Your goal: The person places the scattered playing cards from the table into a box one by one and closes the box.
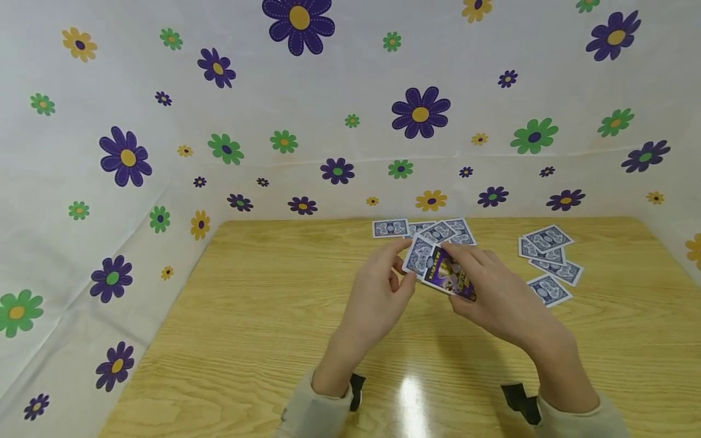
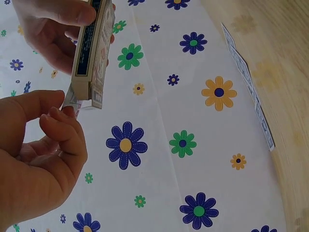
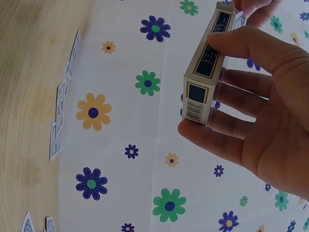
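Two hands (image 1: 375, 295) (image 1: 498, 292) hold one box (image 1: 448, 275), one card (image 1: 418, 257); perhaps eight cards (image 1: 548, 238) lie beyond.

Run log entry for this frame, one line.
left hand: pinches card jutting from box | right hand: grips box | table: loose blue-patterned cards in two clusters

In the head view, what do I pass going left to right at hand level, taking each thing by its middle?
Left hand → blue-backed card at its fingertips → purple card box → right hand → loose group of blue-backed cards.
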The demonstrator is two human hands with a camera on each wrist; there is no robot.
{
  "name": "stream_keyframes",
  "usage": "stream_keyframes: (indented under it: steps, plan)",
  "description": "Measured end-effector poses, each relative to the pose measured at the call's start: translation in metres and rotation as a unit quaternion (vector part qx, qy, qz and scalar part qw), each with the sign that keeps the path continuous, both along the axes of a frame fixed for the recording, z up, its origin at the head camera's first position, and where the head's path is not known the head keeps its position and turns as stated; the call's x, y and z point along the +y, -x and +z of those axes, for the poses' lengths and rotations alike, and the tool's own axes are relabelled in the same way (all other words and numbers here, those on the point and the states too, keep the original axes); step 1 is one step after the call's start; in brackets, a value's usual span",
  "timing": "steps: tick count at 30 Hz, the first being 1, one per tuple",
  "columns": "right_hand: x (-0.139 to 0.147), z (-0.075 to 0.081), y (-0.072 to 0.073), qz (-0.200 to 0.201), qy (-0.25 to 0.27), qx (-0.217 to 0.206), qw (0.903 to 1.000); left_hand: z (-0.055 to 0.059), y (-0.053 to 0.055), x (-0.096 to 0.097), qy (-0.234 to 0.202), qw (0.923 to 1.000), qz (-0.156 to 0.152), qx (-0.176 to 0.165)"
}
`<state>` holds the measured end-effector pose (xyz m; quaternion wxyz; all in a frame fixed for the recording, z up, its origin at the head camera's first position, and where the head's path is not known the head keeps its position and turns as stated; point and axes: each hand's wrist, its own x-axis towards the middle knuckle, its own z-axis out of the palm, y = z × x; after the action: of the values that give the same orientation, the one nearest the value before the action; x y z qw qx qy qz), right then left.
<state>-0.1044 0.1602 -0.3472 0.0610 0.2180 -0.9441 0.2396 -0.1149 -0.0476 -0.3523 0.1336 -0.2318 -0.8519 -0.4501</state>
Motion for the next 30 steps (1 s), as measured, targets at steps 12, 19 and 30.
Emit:
stream_keyframes:
  steps: [12, 19, 30]
  plan:
    - [0.003, 0.002, -0.001, -0.002, 0.009, -0.002, 1.0000, 0.000, -0.010, 0.007, 0.033, 0.9993, 0.008, -0.013]
    - [0.005, 0.002, 0.000, -0.006, 0.010, 0.005, 0.9999, 0.000, -0.012, 0.008, 0.059, 0.9981, 0.010, -0.013]
    - [0.008, 0.004, 0.001, -0.006, 0.011, 0.004, 0.9999, 0.000, -0.012, 0.010, 0.069, 0.9975, 0.007, -0.014]
